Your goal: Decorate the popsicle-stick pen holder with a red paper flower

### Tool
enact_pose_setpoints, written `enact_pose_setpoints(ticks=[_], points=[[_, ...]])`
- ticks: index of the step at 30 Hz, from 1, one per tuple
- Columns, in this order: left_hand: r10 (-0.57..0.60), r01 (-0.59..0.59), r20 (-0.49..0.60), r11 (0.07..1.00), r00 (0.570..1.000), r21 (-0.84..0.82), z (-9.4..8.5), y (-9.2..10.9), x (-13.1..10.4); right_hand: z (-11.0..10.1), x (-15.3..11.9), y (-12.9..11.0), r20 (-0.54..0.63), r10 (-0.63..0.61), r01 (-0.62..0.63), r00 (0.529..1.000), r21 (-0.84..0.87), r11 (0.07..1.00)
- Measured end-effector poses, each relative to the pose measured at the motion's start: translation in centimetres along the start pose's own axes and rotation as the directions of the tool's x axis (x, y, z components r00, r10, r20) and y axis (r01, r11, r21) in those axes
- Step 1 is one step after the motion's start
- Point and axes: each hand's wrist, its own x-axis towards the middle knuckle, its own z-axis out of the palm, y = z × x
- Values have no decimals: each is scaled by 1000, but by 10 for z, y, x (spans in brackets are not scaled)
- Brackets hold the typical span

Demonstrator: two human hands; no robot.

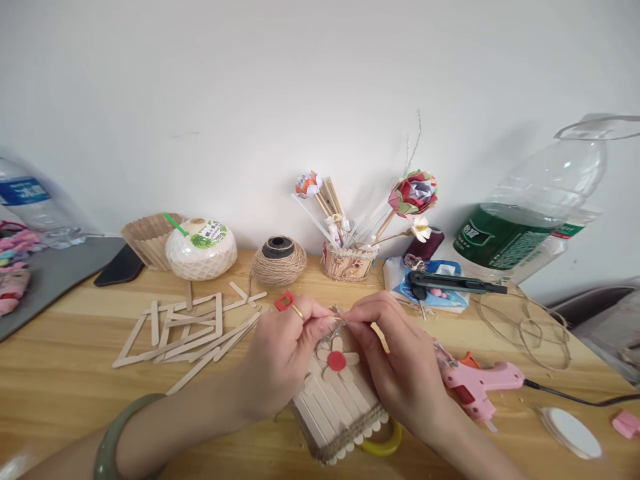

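Note:
My left hand (293,343), with a ring on one finger, is closed in a pinch at the top of a craft-stick box (330,400). Facing it, my right hand (395,347) pinches too, its fingertips almost meeting the left ones. Between them runs a thin, light strand (339,317), which looks like twine; its ends are hidden by the fingers. On the box's near side is a stick flower (337,361) with a red round centre. Brown twine and a scalloped edge trim the bottom. Below the fingers, silvery tinsel shows near the top edge.
Loose craft sticks (200,330) lie left, near a twine spool (279,260) and a wrapped coconut (201,250). Behind stands a pot of paper flowers (350,260). On the right are a utility knife (457,283), pink glue gun (483,387), white disc (571,432) and large bottle (530,200).

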Motion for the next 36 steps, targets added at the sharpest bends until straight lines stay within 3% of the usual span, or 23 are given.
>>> enact_pose_setpoints(ticks=[7, 13, 19, 25, 28, 30, 33, 36], points=[[-31, 30, -37, 999, 999, -20, -1, 1, -5, -1, 0, -3, 17, 26, -27, 1000, 16, 1000], [-129, 127, -39, 991, 991, -38, 0, 2, -4, -1, 0, -2, 17, 20, -21, 1000, 11, 1000], [-286, 267, -80, 944, 955, -194, 0, -4, -5, 2, -3, 5, -68, 42, -43, 997, -22, 999], [-288, 275, -31, 938, 957, -211, -1, -2, 1, 5, -3, 7, -87, 37, -40, 996, -35, 999], [-281, 281, 35, 936, 959, -211, -4, -2, 3, 4, -3, 9, -78, 41, -45, 996, -46, 998], [-315, 341, 142, 908, 938, -243, -7, -2, 6, 2, -2, 11, -66, 61, -65, 996, -58, 996], [-404, 506, 346, 813, 847, -288, -10, -2, 10, -4, 0, 13, -53, 89, -93, 995, -73, 993], [-451, 575, 412, 778, 792, -253, -12, -4, 12, -12, 1, 12, -60, 112, -117, 992, -72, 991]])
